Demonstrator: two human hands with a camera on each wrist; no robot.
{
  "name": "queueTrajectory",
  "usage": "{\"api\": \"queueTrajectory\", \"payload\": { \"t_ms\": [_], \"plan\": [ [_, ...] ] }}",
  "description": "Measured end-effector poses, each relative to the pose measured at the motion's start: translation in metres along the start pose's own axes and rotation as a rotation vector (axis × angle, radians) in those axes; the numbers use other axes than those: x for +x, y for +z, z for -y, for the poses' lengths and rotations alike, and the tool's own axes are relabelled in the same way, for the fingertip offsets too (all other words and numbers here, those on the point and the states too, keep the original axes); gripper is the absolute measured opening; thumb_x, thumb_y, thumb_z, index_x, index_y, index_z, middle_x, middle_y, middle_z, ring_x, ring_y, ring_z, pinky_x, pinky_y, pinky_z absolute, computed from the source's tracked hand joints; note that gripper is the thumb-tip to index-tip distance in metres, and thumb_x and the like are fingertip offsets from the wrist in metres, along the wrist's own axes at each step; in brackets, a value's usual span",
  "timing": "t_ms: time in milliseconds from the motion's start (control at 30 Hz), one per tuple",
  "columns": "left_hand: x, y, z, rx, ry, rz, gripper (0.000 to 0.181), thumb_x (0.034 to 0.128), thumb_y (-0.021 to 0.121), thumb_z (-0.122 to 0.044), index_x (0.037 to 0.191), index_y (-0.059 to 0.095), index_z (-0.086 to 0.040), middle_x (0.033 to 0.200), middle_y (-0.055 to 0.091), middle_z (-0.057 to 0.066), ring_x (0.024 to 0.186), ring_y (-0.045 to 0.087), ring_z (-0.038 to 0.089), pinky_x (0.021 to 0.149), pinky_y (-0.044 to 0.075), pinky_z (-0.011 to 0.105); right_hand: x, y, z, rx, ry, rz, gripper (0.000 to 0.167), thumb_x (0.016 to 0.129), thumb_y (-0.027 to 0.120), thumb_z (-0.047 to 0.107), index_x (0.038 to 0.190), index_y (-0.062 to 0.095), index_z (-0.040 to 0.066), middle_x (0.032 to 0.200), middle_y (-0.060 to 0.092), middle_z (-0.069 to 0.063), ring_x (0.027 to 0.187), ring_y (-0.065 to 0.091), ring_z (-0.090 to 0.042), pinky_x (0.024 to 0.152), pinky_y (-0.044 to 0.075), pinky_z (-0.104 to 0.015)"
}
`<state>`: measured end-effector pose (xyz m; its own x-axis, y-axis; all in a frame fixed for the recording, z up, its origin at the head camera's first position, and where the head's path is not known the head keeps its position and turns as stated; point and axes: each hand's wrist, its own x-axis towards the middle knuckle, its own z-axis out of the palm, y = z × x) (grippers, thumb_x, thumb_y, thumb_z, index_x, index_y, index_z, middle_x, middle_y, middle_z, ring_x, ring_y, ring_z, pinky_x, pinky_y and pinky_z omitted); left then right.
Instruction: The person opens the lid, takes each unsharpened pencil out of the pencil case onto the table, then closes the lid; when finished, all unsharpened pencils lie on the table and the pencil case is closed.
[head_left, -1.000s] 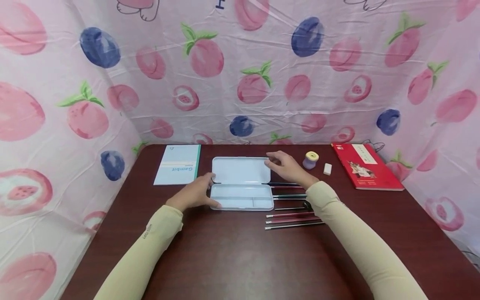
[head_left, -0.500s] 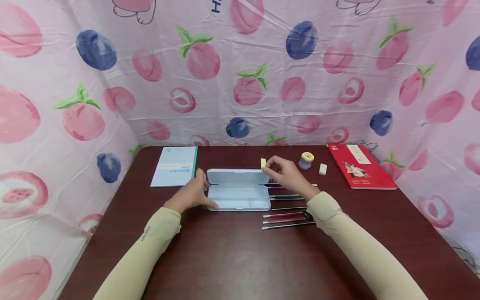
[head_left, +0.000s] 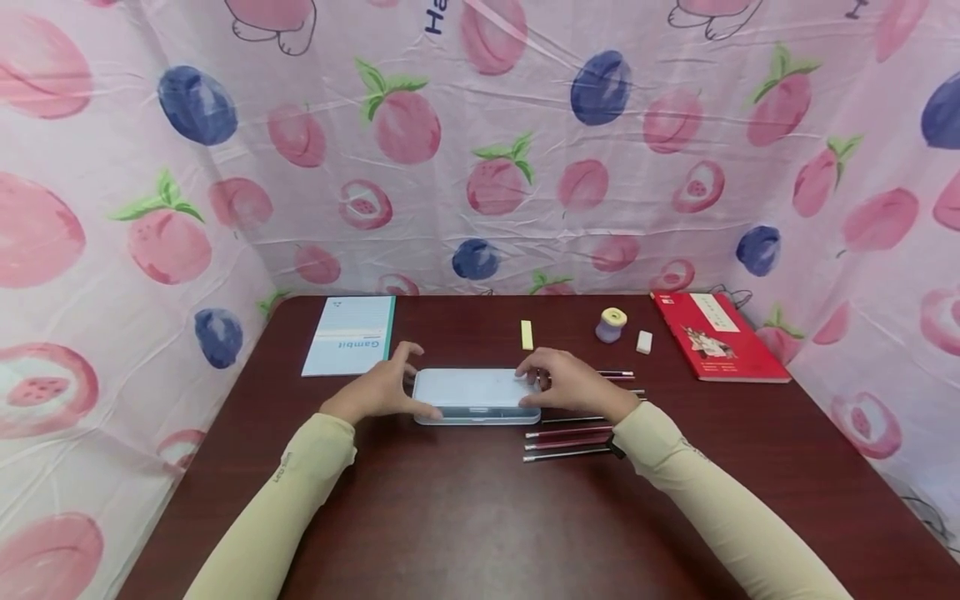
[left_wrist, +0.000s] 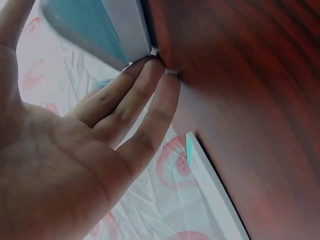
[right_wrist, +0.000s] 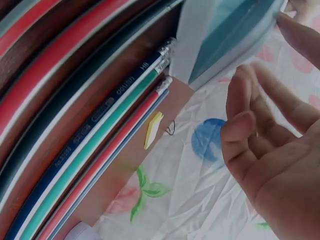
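Observation:
A pale blue-white pencil case (head_left: 468,387) lies on the table with its lid lowered, a narrow gap showing along the front. My left hand (head_left: 379,387) holds its left end, thumb at the front corner and fingers behind. In the left wrist view, fingertips of that hand (left_wrist: 107,125) touch the back of the case (left_wrist: 127,25). Over the right end is my right hand (head_left: 566,379), fingers bent above the lid and thumb near the front edge. The right wrist view shows its fingers loosely bent beside the case (right_wrist: 230,50). Several pencils (head_left: 570,446) lie right of the case.
A thin yellow strip (head_left: 527,334) lies behind the case. Farther right stand a yellow-and-purple round item (head_left: 611,325), a white eraser (head_left: 644,342) and a red book (head_left: 708,333). A light blue notebook (head_left: 348,336) lies back left. Fruit-printed cloth surrounds the table (head_left: 450,517).
The lid has swung forward from fully raised to nearly down. My right hand has moved forward with it, uncovering the yellow strip. The left hand stays at the left end.

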<state>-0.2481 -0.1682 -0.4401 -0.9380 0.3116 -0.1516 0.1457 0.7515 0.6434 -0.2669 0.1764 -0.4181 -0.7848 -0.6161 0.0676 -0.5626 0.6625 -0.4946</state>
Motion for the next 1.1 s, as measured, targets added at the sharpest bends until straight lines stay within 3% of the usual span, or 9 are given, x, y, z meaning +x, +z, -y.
{"api": "queueTrajectory", "payload": {
  "t_ms": [133,267,567,767,1100],
  "plan": [
    [0.002,0.001,0.001,0.071,0.028,0.009,0.098,0.0787,0.092,-0.056,0.152,0.048,-0.008,0.139,0.066,0.018,0.123,0.064,0.03,0.111,0.053,0.055,0.002,0.005,0.004,-0.124,0.016,0.021,0.064,0.081,0.095,0.031,0.135,0.072,0.006,0.128,0.068,-0.013,0.115,0.059,-0.028,0.095,0.055,-0.043],
    [0.003,0.003,0.0,0.113,0.066,-0.007,0.086,0.0788,0.094,-0.051,0.142,0.059,-0.004,0.13,0.069,0.014,0.109,0.062,0.025,0.103,0.057,0.048,0.004,0.006,0.006,-0.151,0.015,0.059,0.07,0.081,0.094,0.031,0.14,0.068,0.002,0.141,0.065,-0.017,0.13,0.059,-0.034,0.107,0.053,-0.051],
    [0.0,0.008,-0.006,0.127,0.055,-0.023,0.082,0.0782,0.096,-0.046,0.139,0.06,-0.003,0.127,0.07,0.013,0.104,0.062,0.023,0.1,0.057,0.046,0.005,0.002,0.013,-0.131,0.062,0.131,0.062,0.08,0.095,0.028,0.131,0.073,0.001,0.138,0.068,-0.016,0.124,0.064,-0.031,0.106,0.056,-0.048],
    [-0.002,0.01,-0.016,0.153,0.034,-0.035,0.084,0.0786,0.096,-0.043,0.142,0.058,-0.003,0.131,0.068,0.014,0.107,0.063,0.025,0.103,0.057,0.046,0.004,0.002,0.014,-0.117,0.142,0.097,0.06,0.076,0.099,0.027,0.127,0.075,0.006,0.137,0.068,-0.013,0.122,0.063,-0.029,0.104,0.055,-0.047],
    [-0.006,0.008,-0.017,0.209,0.045,-0.007,0.087,0.0825,0.092,-0.047,0.145,0.055,0.0,0.136,0.067,0.016,0.116,0.064,0.027,0.11,0.054,0.049,0.005,0.001,0.02,-0.148,0.116,0.121,0.061,0.078,0.096,0.027,0.129,0.072,0.003,0.139,0.068,-0.015,0.123,0.063,-0.029,0.105,0.055,-0.049]
  ]
}}
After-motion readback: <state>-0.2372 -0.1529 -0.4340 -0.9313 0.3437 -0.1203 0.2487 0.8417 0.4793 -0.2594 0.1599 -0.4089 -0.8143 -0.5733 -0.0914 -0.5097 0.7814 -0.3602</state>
